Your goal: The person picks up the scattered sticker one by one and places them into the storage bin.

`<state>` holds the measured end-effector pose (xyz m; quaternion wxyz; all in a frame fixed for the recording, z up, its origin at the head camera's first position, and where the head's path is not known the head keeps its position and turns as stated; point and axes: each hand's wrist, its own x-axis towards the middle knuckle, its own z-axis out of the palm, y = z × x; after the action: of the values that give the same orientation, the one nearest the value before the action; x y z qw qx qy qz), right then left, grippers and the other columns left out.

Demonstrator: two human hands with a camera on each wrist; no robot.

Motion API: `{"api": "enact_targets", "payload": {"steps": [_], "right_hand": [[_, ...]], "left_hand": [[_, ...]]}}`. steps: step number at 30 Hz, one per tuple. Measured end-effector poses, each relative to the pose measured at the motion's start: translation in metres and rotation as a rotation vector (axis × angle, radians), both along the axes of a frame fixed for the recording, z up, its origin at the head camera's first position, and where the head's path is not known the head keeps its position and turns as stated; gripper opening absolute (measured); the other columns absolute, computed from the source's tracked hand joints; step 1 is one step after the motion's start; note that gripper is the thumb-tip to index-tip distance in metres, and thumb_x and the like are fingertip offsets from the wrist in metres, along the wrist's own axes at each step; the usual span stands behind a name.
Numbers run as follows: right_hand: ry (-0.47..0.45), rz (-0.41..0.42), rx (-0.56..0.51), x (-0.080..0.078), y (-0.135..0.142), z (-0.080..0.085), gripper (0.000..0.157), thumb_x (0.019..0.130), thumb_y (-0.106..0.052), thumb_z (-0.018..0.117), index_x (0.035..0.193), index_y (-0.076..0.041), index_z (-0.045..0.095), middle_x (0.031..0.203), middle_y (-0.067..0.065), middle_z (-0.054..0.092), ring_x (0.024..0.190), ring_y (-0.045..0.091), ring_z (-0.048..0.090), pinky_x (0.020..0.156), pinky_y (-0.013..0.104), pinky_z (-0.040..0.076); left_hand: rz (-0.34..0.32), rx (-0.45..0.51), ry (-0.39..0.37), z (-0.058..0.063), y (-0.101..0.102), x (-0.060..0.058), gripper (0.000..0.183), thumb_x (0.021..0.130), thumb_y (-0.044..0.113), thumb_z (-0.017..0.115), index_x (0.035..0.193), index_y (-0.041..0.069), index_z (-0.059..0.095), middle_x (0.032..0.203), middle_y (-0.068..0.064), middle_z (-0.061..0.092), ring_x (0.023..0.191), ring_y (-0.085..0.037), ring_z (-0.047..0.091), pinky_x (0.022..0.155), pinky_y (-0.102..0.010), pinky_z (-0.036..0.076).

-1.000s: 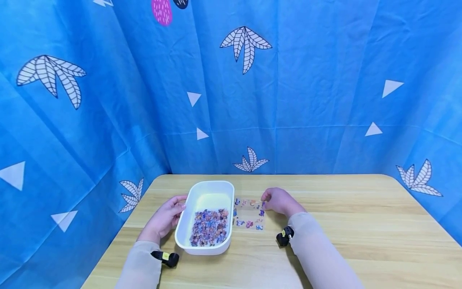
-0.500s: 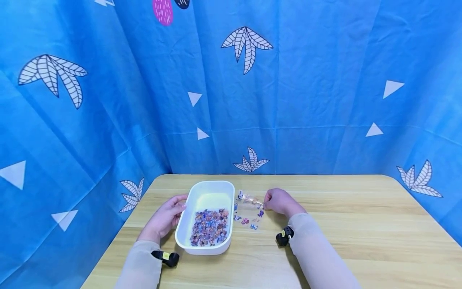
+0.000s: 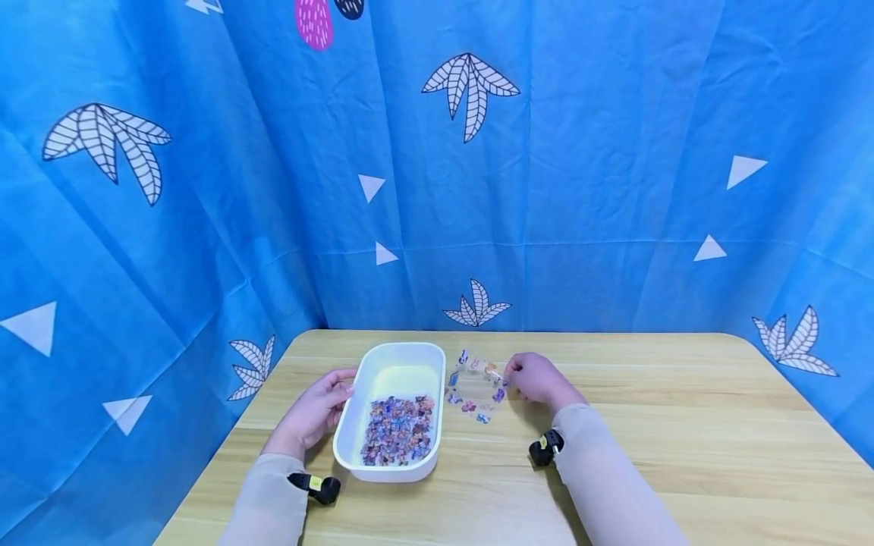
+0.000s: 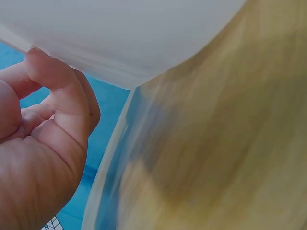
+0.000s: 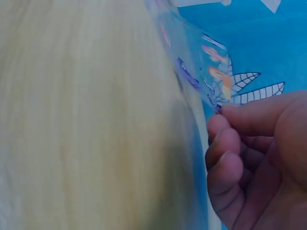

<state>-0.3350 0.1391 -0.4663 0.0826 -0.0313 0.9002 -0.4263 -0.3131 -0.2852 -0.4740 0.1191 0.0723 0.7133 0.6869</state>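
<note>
A white rectangular tub stands on the table, with a heap of small multicoloured pieces on its bottom. My left hand holds the tub's left side, fingers curled at the rim in the left wrist view. To the tub's right is a thin clear plastic sheet with small colourful figures round its border. My right hand pinches the sheet's right edge between thumb and index finger. In the right wrist view the sheet stands up from the fingertips; the other fingers are curled in.
The light wooden table stretches away to the right of my right arm. A blue patterned curtain hangs behind it and at both sides. Each sleeve carries a small black camera, one on the left and one on the right.
The clear sheet lay flat beside the tub, then its far edge curled as my right hand pinched it. Now it is raised and slightly turned. My left hand and the tub have stayed put.
</note>
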Motion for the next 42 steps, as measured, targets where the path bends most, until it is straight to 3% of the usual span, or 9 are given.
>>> {"api": "enact_targets", "payload": {"steps": [5,10,20,25,28,33,42], "right_hand": [[0.032,-0.034,-0.033,-0.001,0.004,0.004,0.013,0.101,-0.013,0.055,0.099,-0.010,0.067,0.073,0.008,0.058,0.056,0.018,0.049,0.054,0.032,0.045],[0.071,-0.035,-0.052,-0.002,0.007,0.008,0.016,0.103,-0.022,0.054,0.101,-0.010,0.064,0.081,0.007,0.058,0.063,0.020,0.050,0.059,0.034,0.047],[0.134,-0.037,-0.073,0.001,0.011,0.015,0.013,0.105,-0.021,0.055,0.100,-0.011,0.063,0.074,0.006,0.058,0.057,0.018,0.047,0.054,0.034,0.045],[0.152,-0.024,-0.106,0.007,0.016,0.023,0.015,0.105,-0.021,0.055,0.104,-0.011,0.066,0.078,0.012,0.061,0.057,0.018,0.048,0.054,0.033,0.045],[0.150,-0.026,-0.152,0.012,0.019,0.028,0.019,0.105,-0.022,0.053,0.106,-0.010,0.067,0.082,0.016,0.062,0.058,0.019,0.050,0.054,0.033,0.045],[0.132,-0.025,-0.258,0.015,0.024,0.033,0.021,0.106,-0.020,0.051,0.108,-0.007,0.068,0.078,0.010,0.060,0.060,0.018,0.051,0.053,0.030,0.045],[0.089,0.002,-0.414,0.019,0.015,0.028,0.021,0.105,-0.014,0.050,0.108,-0.004,0.068,0.078,0.008,0.059,0.064,0.019,0.053,0.059,0.031,0.048]], "left_hand": [[-0.002,0.003,0.004,0.001,0.001,-0.002,0.050,0.104,0.009,0.053,0.149,-0.005,0.036,0.106,-0.010,0.062,0.077,-0.011,0.061,0.063,-0.022,0.052],[0.023,-0.005,-0.007,0.001,0.001,-0.003,0.048,0.104,0.010,0.054,0.148,-0.001,0.040,0.110,-0.014,0.063,0.078,-0.014,0.062,0.065,-0.024,0.053],[0.031,-0.016,-0.011,-0.001,0.003,-0.001,0.048,0.104,0.013,0.055,0.149,0.001,0.041,0.115,-0.018,0.062,0.086,-0.018,0.064,0.073,-0.029,0.056],[0.032,-0.015,-0.010,-0.001,0.003,0.000,0.049,0.105,0.014,0.054,0.150,0.000,0.040,0.117,-0.019,0.060,0.088,-0.019,0.065,0.075,-0.030,0.057],[0.028,-0.021,-0.005,0.000,0.003,0.000,0.049,0.105,0.014,0.054,0.150,0.000,0.039,0.115,-0.018,0.060,0.088,-0.019,0.065,0.075,-0.030,0.057],[0.025,-0.027,-0.005,0.002,0.003,-0.002,0.048,0.105,0.013,0.054,0.149,0.000,0.039,0.115,-0.019,0.059,0.089,-0.020,0.065,0.075,-0.031,0.058],[0.027,-0.027,-0.003,-0.001,-0.001,0.002,0.050,0.104,0.013,0.056,0.149,-0.001,0.040,0.111,-0.015,0.061,0.088,-0.019,0.063,0.073,-0.029,0.057]]}}
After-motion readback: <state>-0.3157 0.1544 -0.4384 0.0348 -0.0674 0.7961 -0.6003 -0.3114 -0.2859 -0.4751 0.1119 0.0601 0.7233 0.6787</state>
